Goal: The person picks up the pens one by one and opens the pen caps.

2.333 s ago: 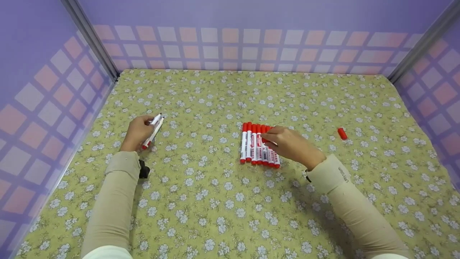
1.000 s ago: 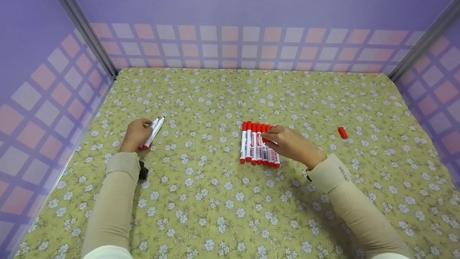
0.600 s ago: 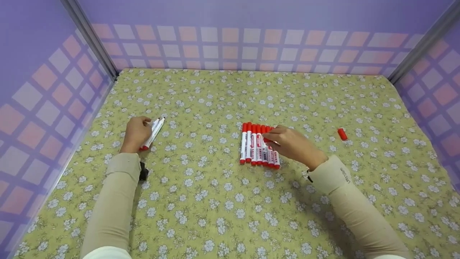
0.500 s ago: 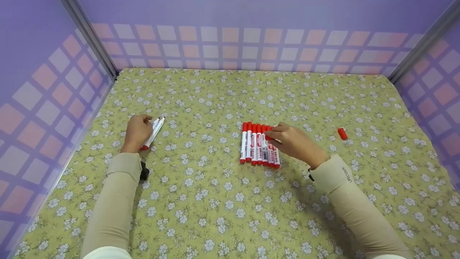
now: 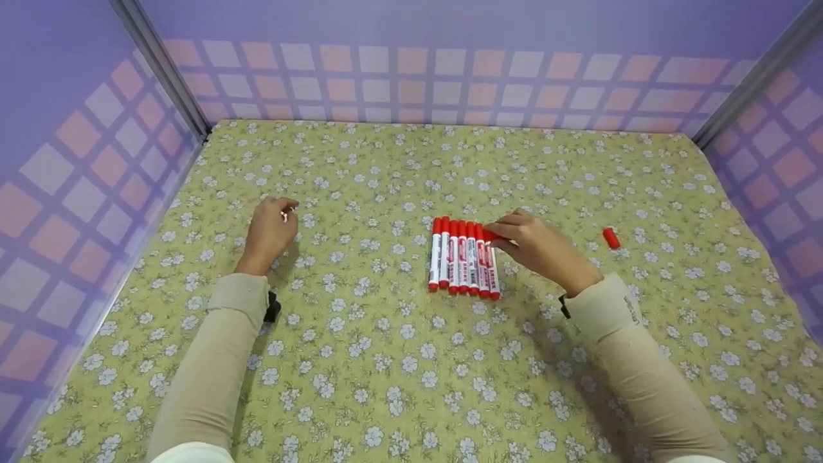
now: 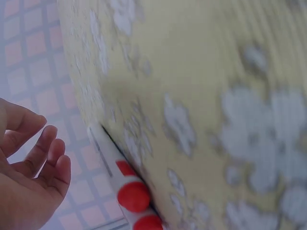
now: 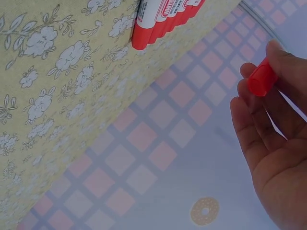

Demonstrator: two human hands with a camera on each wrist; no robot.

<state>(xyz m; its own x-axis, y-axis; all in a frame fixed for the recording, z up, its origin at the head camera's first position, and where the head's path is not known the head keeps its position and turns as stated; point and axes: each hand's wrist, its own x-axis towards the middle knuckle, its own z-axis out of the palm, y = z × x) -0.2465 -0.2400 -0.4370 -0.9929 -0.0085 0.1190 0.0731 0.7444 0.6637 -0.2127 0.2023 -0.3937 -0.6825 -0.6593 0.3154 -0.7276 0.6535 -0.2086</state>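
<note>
My left hand (image 5: 269, 230) is above the left part of the table in the head view, fingers loosely bent with nothing between them. Beneath and beside it, as the left wrist view shows, two white whiteboard markers (image 6: 106, 148) with red ends lie on the cloth; in the head view the hand hides them. My right hand (image 5: 543, 249) pinches a red marker cap (image 7: 262, 77) between thumb and fingers, its hollow end showing in the right wrist view. That hand is at the upper right of a side-by-side row of capped red-and-white markers (image 5: 463, 260).
Another loose red cap (image 5: 611, 238) lies on the right of the table. A yellow flowered cloth (image 5: 360, 360) covers the tabletop. Purple panels with pink and white squares (image 5: 411, 83) stand at the back and both sides.
My left hand has let go of the two uncapped markers and moved right and away from me. The right hand, with the cap, has moved slightly right and away, baring more of the row.
</note>
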